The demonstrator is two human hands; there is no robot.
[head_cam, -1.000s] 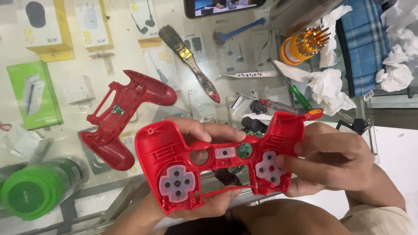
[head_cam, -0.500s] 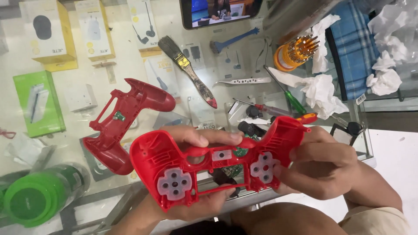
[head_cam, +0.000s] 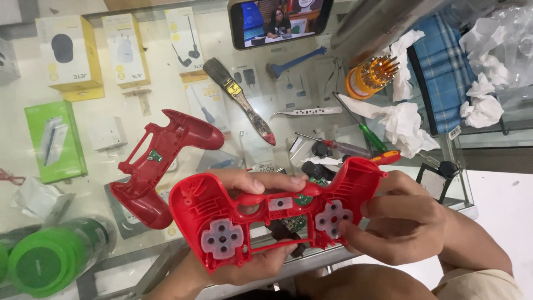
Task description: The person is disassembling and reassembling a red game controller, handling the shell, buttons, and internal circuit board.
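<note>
Both hands hold the red controller shell [head_cam: 266, 216] above the near edge of the glass tabletop [head_cam: 100, 166]. The left hand [head_cam: 244, 222] wraps it from below, fingers closed; the right hand [head_cam: 405, 222] pinches its right grip, probably touching the button pad [head_cam: 332, 215]. Another red shell half [head_cam: 161, 161] lies just beside.

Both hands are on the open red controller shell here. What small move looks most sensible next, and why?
Probably press the right-side translucent button pad flat into its seat. The right hand has fingertips on that pad, while the left hand cradles the red front shell inside-up. The cross-shaped pad on the left side already appears seated.
</note>
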